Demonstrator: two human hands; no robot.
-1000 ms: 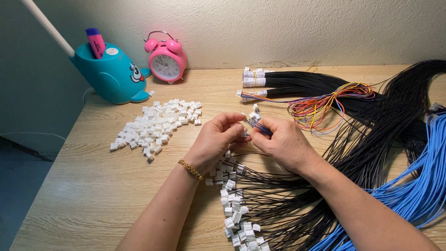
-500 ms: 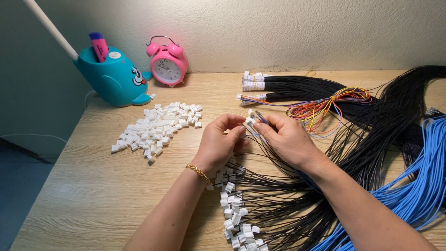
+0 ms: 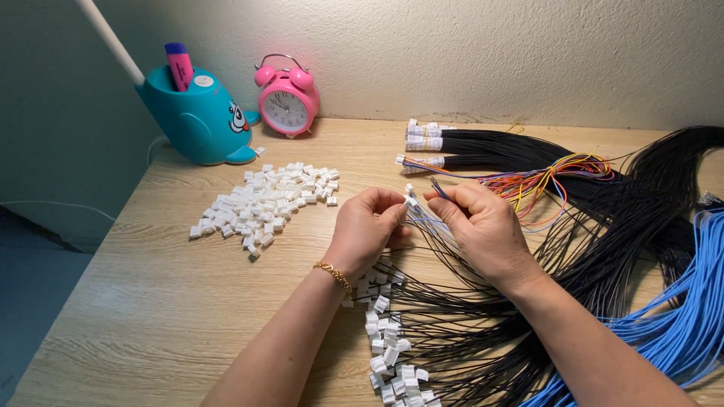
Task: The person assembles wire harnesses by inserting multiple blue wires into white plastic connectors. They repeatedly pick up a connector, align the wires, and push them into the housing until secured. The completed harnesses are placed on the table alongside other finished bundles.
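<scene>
My left hand (image 3: pixel 367 228) pinches a small white plastic connector (image 3: pixel 410 200) between thumb and fingers over the wooden table (image 3: pixel 173 316). My right hand (image 3: pixel 483 226) sits just to its right and grips thin coloured wires (image 3: pixel 437 188) whose ends point at the connector. The two hands almost touch. Black wires with white connectors (image 3: pixel 388 354) fan out below and under both wrists. A gold bracelet circles my left wrist.
A heap of loose white connectors (image 3: pixel 264 203) lies to the left. Behind stand a teal whale-shaped holder (image 3: pixel 200 120) and a pink alarm clock (image 3: pixel 286 102). Bundled black wires (image 3: pixel 483 143), multicoloured wires (image 3: pixel 550 177) and blue wires (image 3: pixel 679 316) fill the right side.
Both hands have lifted slightly and shifted the connector and wire ends a little between the fingers. Nothing on the table has moved.
</scene>
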